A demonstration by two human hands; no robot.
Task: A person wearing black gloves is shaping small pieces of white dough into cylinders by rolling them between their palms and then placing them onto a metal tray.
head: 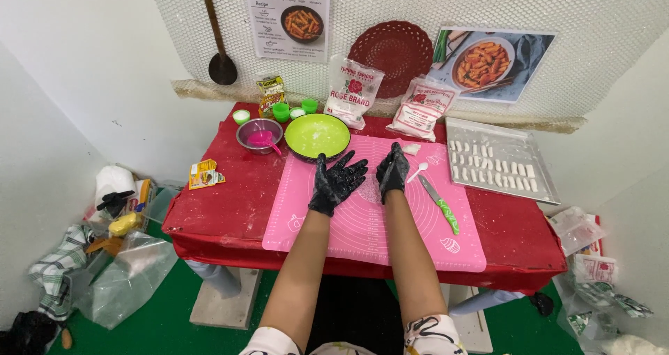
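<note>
Both my hands wear black gloves dusted with flour. My left hand (pixel 336 181) lies flat with fingers spread on the pink silicone mat (pixel 362 222). My right hand (pixel 393 170) rests beside it, fingers curled down onto the mat; I cannot tell whether dough lies under it. A small white dough lump (pixel 412 149) sits just beyond the right hand. A white spoon (pixel 418 172) and a green-handled knife (pixel 440 203) lie to its right. A green bowl (pixel 318 135) stands ahead of the left hand.
A metal tray (pixel 503 181) with several white dough pieces sits at the right on the red table (pixel 230 202). A steel bowl with a pink scoop (pixel 260 136), small green cups (pixel 281 111) and flour bags (pixel 354 90) line the back. Plastic bags clutter the floor on both sides.
</note>
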